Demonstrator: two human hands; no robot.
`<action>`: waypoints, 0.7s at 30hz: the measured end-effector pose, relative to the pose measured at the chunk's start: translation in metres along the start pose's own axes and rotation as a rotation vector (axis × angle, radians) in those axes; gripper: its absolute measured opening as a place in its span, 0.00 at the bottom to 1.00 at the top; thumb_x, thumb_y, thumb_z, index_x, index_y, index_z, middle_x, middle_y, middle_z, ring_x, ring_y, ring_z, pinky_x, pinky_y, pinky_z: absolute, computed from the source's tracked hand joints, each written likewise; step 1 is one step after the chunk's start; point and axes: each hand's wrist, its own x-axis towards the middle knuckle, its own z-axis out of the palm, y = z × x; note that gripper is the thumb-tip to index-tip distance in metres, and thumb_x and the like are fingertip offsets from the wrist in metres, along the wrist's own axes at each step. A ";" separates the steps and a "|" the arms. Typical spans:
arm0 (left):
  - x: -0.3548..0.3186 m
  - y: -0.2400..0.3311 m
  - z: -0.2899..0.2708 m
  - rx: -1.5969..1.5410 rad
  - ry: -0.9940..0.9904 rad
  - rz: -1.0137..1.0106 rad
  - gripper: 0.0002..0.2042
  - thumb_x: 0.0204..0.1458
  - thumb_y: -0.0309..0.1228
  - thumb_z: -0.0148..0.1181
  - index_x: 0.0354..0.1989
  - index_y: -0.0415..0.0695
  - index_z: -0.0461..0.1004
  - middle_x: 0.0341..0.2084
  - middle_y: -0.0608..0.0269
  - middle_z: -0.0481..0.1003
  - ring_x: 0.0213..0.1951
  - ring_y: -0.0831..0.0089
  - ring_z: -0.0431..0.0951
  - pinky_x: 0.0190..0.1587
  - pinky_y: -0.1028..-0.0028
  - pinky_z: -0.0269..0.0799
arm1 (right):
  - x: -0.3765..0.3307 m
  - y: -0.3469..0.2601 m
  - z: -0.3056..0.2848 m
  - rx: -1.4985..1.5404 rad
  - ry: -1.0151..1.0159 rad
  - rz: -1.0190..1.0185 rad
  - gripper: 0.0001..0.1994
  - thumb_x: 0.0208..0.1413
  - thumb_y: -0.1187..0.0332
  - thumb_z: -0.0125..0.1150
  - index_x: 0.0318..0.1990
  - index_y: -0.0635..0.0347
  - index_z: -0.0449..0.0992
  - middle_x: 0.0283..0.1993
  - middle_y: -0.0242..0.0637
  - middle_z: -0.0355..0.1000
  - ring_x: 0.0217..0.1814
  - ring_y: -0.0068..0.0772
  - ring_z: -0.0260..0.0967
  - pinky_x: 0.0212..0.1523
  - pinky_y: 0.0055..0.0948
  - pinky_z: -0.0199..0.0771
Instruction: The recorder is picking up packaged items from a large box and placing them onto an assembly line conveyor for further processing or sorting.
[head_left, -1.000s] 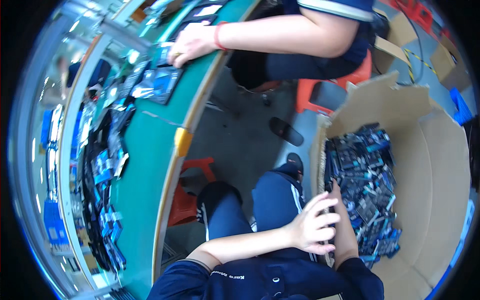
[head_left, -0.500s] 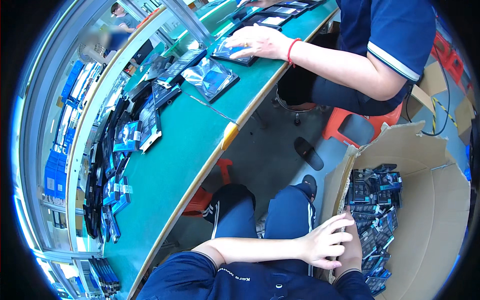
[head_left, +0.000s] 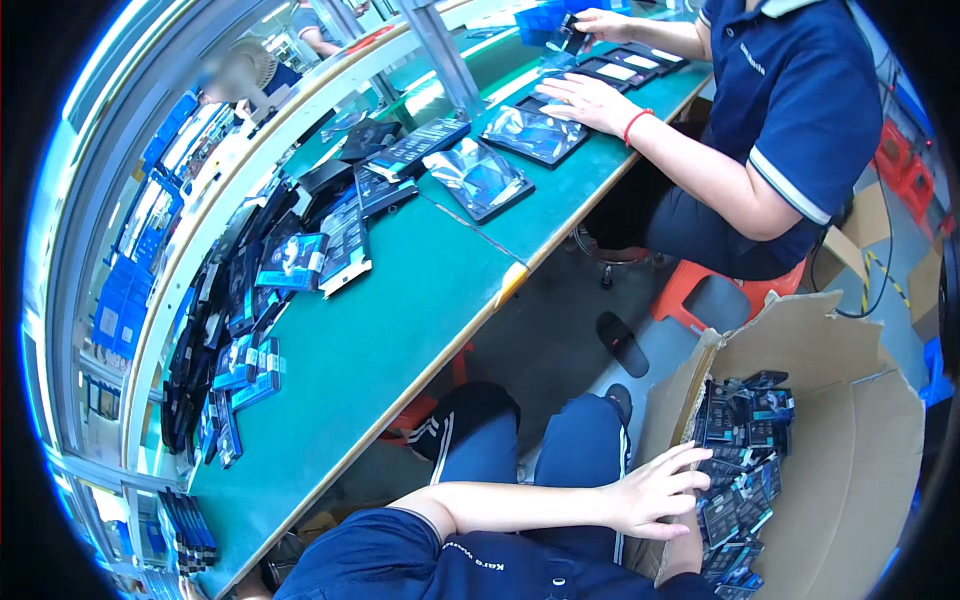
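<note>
My left hand point(head_left: 660, 492) reaches across my body to the right, palm down. Its fingers are spread over the left edge of a big cardboard box point(head_left: 850, 440), and nothing is in them. Below it shows a piece of my right forearm point(head_left: 682, 548); the right hand itself is hidden behind my left hand and the box edge. Inside the box lies a heap of flat dark packages point(head_left: 740, 470) with blue markings.
A green table point(head_left: 350, 370) runs diagonally along my left, with a pile of similar black and blue packages point(head_left: 245, 290). Beyond, a co-worker's hand point(head_left: 590, 103) rests on a film-wrapped flat package point(head_left: 535, 135). A red stool point(head_left: 680, 295) and a slipper point(head_left: 622, 343) are on the floor.
The view has shifted, showing more of the co-worker, whose other hand now holds a small dark item. My left hand stays over the box edge. Less of my right forearm shows.
</note>
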 end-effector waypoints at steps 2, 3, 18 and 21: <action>0.004 0.004 -0.006 -0.020 -0.007 -0.011 0.19 0.52 0.44 0.60 0.42 0.42 0.69 0.55 0.44 0.62 0.64 0.35 0.55 0.65 0.39 0.51 | -0.021 0.019 -0.041 -0.011 0.079 -0.102 0.44 0.37 0.74 0.74 0.63 0.68 0.54 0.57 0.54 0.66 0.55 0.47 0.67 0.56 0.38 0.68; 0.003 0.007 -0.010 -0.034 -0.027 -0.042 0.21 0.53 0.45 0.60 0.47 0.41 0.69 0.58 0.42 0.60 0.65 0.35 0.54 0.66 0.41 0.51 | -0.031 0.027 -0.060 -0.016 0.111 -0.155 0.43 0.38 0.74 0.74 0.63 0.68 0.54 0.57 0.54 0.66 0.55 0.46 0.67 0.57 0.38 0.67; -0.180 0.004 -0.079 -0.088 0.565 -1.059 0.20 0.61 0.38 0.55 0.56 0.39 0.66 0.52 0.51 0.67 0.50 0.64 0.72 0.56 0.68 0.68 | -0.231 -0.273 -0.244 -0.437 0.828 -1.128 0.27 0.49 0.63 0.73 0.49 0.73 0.69 0.42 0.55 0.72 0.44 0.52 0.71 0.48 0.43 0.69; -0.196 0.008 -0.092 -0.134 0.719 -1.095 0.19 0.62 0.39 0.54 0.55 0.39 0.67 0.49 0.53 0.70 0.47 0.66 0.74 0.55 0.70 0.69 | -0.294 -0.337 -0.178 -0.345 0.380 -1.214 0.27 0.49 0.66 0.73 0.52 0.71 0.68 0.49 0.53 0.72 0.50 0.48 0.72 0.51 0.38 0.70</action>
